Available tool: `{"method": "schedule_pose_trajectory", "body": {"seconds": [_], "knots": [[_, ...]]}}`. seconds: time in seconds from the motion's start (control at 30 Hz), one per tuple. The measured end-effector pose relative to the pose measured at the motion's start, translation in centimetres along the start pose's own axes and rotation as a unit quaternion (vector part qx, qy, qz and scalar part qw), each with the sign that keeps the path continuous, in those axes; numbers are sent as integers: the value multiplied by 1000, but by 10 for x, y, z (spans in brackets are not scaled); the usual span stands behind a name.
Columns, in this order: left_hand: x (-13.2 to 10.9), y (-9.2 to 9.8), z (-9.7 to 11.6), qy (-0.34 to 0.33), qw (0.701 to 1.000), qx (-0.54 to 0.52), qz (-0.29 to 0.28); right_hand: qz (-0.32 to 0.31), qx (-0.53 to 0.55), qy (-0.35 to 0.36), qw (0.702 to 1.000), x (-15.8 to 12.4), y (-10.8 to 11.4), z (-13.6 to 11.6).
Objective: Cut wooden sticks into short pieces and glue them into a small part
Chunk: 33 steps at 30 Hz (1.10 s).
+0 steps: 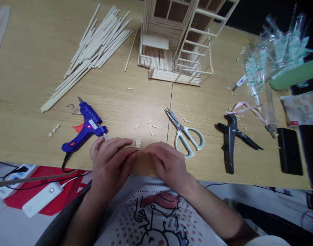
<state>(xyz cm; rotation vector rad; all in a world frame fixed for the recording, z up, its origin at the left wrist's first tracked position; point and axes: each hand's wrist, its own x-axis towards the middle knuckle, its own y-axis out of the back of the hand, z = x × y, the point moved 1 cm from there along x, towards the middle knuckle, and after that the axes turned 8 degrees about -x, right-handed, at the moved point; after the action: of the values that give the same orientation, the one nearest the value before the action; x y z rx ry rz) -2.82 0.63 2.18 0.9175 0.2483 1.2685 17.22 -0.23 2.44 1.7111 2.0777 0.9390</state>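
Observation:
Near the table's front edge, a small cluster of short wooden pieces [138, 144] lies between my two hands. My left hand [111, 160] is just left of the cluster, its fingers loosely bent and apart, with nothing visible in them. On the other side, my right hand [169, 162] rests at the table edge with its fingers curled together; their tips are turned down, so what they hold, if anything, is hidden. A few loose wooden bits [152, 133] are scattered just beyond. The blue glue gun [88, 128] lies left of my left hand, and white-handled scissors [183, 131] lie beyond my right hand.
A wooden model house [175, 76] with a ladder stands at the back. Wooden sticks [92, 54] are piled at the back left. To the right are a black cutter [230, 143], a marker [239, 82], plastic wrappers [261, 58] and a black phone-like object [289, 152].

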Motion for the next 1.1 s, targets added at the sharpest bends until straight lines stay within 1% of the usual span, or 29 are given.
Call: {"method": "schedule_pose_trajectory", "body": {"seconds": [0.07,0.17,0.37,0.5,0.63,0.77,0.87,0.97,1.03,1.1], "knots": [[-1,-1,0,-2,1000,6,0,15,1,-12,1000,2,-2,-2],[-2,-3,0,-3,1000,18,-1,28,-8,-6,1000,6,-5,-4],[-4,-4,3,-11,999,30,-3,28,10,12,999,6,-6,-2],[-5,-5,3,-10,1000,30,0,11,17,24,1000,4,-5,3],[-5,-6,2,-1,1000,31,1,4,28,40,999,5,-1,4],[-5,-6,3,-1,999,34,0,-1,28,40,999,5,5,4],[-4,-6,3,2,999,35,-3,-23,16,31,999,4,5,5],[-3,-6,3,1,999,38,-7,-37,-18,2,999,3,1,6],[-3,-6,3,0,999,38,-11,-27,-40,-4,999,4,0,6],[-4,-6,3,-2,999,38,-11,-7,-42,13,999,6,1,6]]}}
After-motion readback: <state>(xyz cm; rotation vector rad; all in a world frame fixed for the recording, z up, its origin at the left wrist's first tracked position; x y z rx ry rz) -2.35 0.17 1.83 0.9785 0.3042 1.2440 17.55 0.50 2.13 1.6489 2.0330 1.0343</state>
